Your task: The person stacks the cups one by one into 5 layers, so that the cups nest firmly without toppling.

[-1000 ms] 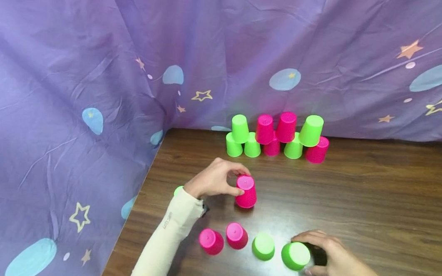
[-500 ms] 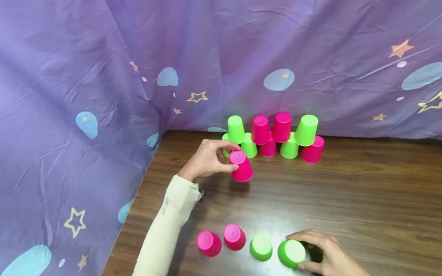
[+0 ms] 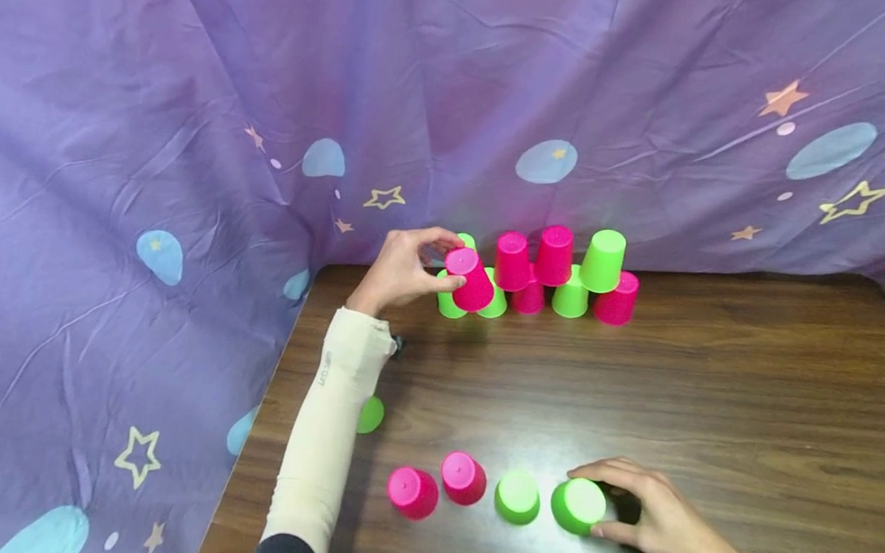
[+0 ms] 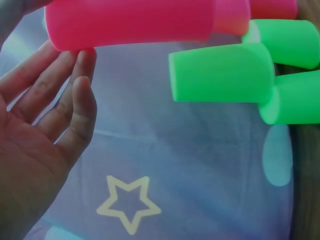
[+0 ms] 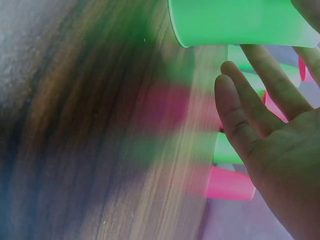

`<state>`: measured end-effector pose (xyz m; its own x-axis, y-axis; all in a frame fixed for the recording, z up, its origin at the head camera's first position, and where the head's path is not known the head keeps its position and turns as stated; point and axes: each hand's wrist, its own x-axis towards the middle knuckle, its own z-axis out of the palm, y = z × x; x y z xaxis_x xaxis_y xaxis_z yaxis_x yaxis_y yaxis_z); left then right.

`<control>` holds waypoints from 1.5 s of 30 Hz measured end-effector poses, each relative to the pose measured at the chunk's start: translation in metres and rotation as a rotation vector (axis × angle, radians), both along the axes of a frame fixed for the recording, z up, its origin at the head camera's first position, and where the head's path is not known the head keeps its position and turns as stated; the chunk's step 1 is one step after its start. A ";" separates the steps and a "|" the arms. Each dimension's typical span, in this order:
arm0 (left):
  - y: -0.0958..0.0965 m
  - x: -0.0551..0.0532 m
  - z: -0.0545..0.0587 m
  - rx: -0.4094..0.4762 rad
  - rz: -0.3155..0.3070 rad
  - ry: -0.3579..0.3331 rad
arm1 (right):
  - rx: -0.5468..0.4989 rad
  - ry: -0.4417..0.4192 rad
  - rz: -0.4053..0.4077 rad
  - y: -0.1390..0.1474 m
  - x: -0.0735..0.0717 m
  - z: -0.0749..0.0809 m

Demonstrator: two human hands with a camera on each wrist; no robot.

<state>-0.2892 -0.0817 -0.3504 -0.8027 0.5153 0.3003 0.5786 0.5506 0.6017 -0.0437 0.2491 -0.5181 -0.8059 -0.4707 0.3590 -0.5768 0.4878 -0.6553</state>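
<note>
My left hand pinches an upside-down pink cup between thumb and fingers, raised off the table. In the head view this cup overlaps the left end of a two-tier row of upturned cups, partly covering a green upper cup. That green cup shows fully in the left wrist view, resting across two lower ones. Down at the front right, my right hand grips an upside-down green cup with thumb and fingers. Beside it stand another green cup and two pink cups.
Along the back of the wooden table, the row's upper tier also has two pink cups and a green cup at its right. A purple patterned cloth hangs behind. A round green thing peeks out beside my left sleeve.
My left hand has carried the pink cup away from me and slightly left, up to the row at the back. My right hand keeps its grip on the green cup. The head view has shifted slightly.
</note>
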 end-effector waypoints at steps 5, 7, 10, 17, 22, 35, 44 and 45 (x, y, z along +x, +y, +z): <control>0.009 -0.015 0.008 0.038 0.012 0.022 | -0.016 0.010 0.000 0.000 0.002 -0.002; 0.012 -0.021 0.011 0.046 0.017 0.023 | -0.023 0.011 0.000 0.000 0.003 -0.002; 0.017 -0.029 0.016 0.052 0.025 0.009 | -0.013 0.000 -0.011 -0.001 0.003 -0.001; 0.018 -0.043 0.025 0.066 0.066 -0.028 | 0.017 0.000 -0.028 -0.002 0.002 0.002; 0.021 -0.052 0.031 0.028 0.078 -0.026 | 0.018 0.004 -0.036 -0.002 0.002 0.002; 0.031 -0.064 0.033 -0.070 0.081 -0.013 | 0.033 -0.010 -0.051 -0.005 0.001 0.002; 0.035 -0.064 0.031 -0.083 0.074 -0.004 | 0.015 0.014 -0.050 -0.007 0.002 0.002; 0.035 -0.065 0.030 -0.083 0.077 -0.004 | 0.015 0.019 -0.051 -0.007 0.002 0.002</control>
<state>-0.3537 -0.0464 -0.3201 -0.8417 0.4753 0.2562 0.5308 0.6412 0.5542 -0.0421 0.2418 -0.5162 -0.8221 -0.4347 0.3677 -0.5632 0.5261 -0.6372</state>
